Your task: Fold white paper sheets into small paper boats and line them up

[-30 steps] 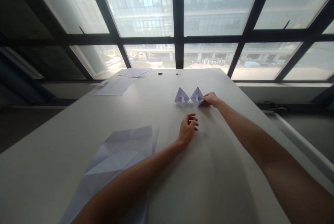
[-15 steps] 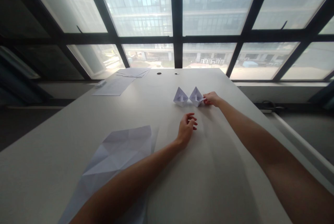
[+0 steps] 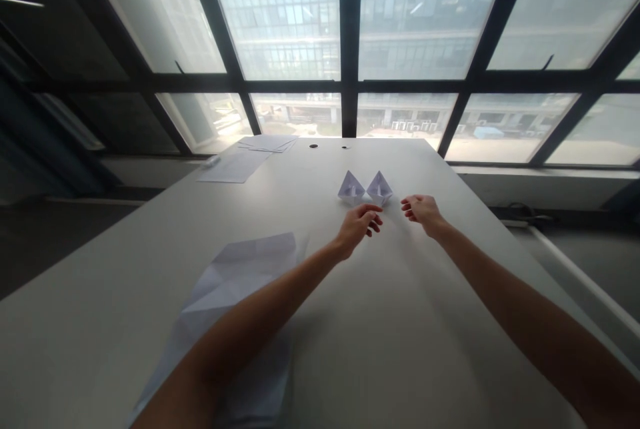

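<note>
Two folded white paper boats stand side by side on the table, a left paper boat point(image 3: 351, 189) and a right paper boat point(image 3: 379, 189), their pointed peaks upward. My left hand point(image 3: 360, 225) hovers just in front of them, fingers loosely curved and apart, with nothing in it. To the right of the right boat is my right hand point(image 3: 420, 210), a small gap from it, its fingers bent and holding nothing. Under my left forearm lies a large creased sheet of white paper point(image 3: 245, 282), partly hidden by the arm.
Flat sheets of paper point(image 3: 235, 167) lie at the table's far left, beside a small pale object point(image 3: 212, 161) too blurred to name. Two round holes are near the far edge of the white table point(image 3: 380, 335). Dark-framed windows point(image 3: 350, 109) rise behind it.
My right hand has let go of the right boat and drawn back toward me. My left hand has moved closer to the boats. The view has tilted slightly.
</note>
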`<state>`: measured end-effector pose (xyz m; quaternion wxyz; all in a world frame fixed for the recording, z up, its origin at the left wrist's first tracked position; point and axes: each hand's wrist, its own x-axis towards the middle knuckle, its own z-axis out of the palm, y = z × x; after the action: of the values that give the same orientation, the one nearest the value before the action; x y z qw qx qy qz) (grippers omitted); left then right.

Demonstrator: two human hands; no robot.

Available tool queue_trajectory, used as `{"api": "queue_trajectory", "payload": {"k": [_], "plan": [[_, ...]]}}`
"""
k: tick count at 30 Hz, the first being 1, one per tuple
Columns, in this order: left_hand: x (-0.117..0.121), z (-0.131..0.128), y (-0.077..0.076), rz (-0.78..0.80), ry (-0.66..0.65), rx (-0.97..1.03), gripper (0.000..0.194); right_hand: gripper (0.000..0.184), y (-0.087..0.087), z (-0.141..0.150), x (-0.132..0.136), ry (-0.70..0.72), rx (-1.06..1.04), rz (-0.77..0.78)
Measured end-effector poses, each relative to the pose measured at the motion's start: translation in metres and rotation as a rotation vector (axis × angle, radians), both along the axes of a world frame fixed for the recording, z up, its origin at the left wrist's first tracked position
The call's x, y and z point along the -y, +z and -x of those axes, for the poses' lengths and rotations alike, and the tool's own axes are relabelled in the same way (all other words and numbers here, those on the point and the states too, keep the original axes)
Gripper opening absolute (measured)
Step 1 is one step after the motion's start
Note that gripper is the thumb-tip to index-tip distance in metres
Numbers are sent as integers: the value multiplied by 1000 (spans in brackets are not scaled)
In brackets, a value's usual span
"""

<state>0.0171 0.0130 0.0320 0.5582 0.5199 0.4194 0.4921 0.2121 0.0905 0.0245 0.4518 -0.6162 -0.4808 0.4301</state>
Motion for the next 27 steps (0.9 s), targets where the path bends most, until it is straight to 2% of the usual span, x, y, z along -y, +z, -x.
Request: {"api": "queue_trajectory", "payload": {"k": [3, 5, 7, 9, 12, 15, 18, 21, 24, 27], "plan": [[-7, 7, 27, -117, 42, -39, 24, 16, -1, 25, 37, 131, -16, 11], [-9, 16, 44, -179, 77, -80, 24, 13, -2, 49, 61, 311, -54, 22], [-6, 33, 55, -221, 115, -150, 23, 13, -5, 74, 86, 466, -72, 61], [2, 58, 59, -265, 156, -239, 22, 11, -9, 98, 107, 588, -96, 86], [20, 102, 47, -279, 262, -359, 21, 8, -15, 132, 131, 689, -169, 139], [39, 140, 18, -248, 472, -413, 19, 13, -20, 163, 142, 682, -222, 164], [54, 161, -13, -220, 622, -405, 20, 25, -26, 191, 144, 653, -215, 173], [60, 168, -34, -202, 726, -281, 19, 32, -35, 212, 143, 607, -132, 102], [59, 167, -38, -214, 750, -230, 20, 30, -45, 225, 141, 558, -44, 17], [58, 163, -30, -233, 731, -170, 19, 28, -51, 232, 142, 512, -10, -47]]}}
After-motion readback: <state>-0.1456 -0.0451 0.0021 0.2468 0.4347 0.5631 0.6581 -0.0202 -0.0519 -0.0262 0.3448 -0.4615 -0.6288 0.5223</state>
